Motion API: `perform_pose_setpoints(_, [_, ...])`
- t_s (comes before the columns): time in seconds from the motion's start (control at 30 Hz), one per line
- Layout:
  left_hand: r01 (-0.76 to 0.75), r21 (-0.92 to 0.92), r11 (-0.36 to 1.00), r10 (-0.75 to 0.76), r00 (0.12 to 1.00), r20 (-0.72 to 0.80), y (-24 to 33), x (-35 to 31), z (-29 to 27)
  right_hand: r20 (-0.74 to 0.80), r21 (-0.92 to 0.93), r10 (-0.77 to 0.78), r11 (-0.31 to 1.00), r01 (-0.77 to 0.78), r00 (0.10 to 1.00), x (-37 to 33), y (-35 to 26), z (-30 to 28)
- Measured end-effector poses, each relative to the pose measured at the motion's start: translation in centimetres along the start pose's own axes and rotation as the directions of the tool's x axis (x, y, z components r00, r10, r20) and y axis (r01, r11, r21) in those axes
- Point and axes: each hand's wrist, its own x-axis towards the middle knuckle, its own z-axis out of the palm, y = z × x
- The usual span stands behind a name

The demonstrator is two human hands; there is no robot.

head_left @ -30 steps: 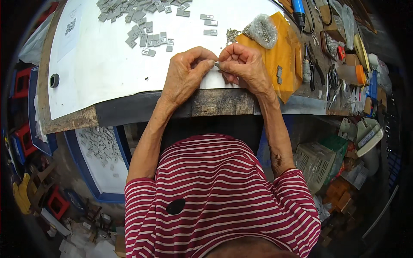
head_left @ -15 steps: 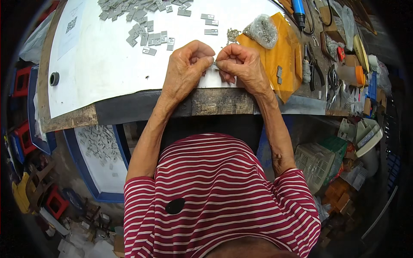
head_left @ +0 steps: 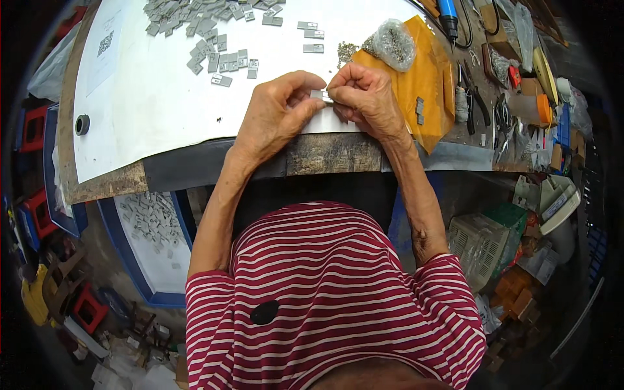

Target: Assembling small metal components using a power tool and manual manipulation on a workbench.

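Over the front edge of the white work sheet, both hands meet at a small flat grey rectangular piece. The thumb and forefinger of my left hand pinch its left end. My right hand has its thumb and forefinger closed at the other end; whether a tinier part is between them is hidden. Ahead lie several similar loose grey pieces, with a larger heap at the far left. Beyond my right hand are tiny metal parts in a small pile.
A clear plastic bag of small parts rests on a yellow envelope, which also bears two grey pieces. Pliers and a blue-handled tool lie right. A black ring sits left. Below is a blue-rimmed tray.
My left hand has shifted slightly left and down, its fingers opening out a little, so more of the grey piece shows between the hands. The right hand stays nearly in place.
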Motion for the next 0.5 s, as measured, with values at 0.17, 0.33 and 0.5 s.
perform_pose_setpoints(0.17, [-0.141,0.187,0.972,0.143,0.99,0.002,0.1,0.2,-0.3,-0.004,-0.013,-0.011,1.0,0.011,1.0,0.0,-0.1,0.0])
perform_pose_setpoints(0.33, [-0.26,0.378,0.889,0.25,0.965,0.076,0.4,0.5,-0.8,0.035,0.012,-0.008,1.0,0.008,0.999,0.2,0.3,-0.5])
perform_pose_setpoints(0.5, [-0.248,0.406,0.88,0.254,0.966,0.042,-0.5,1.1,-0.9,-0.012,0.051,-0.057,0.997,0.058,0.998,0.2,0.8,-0.7])
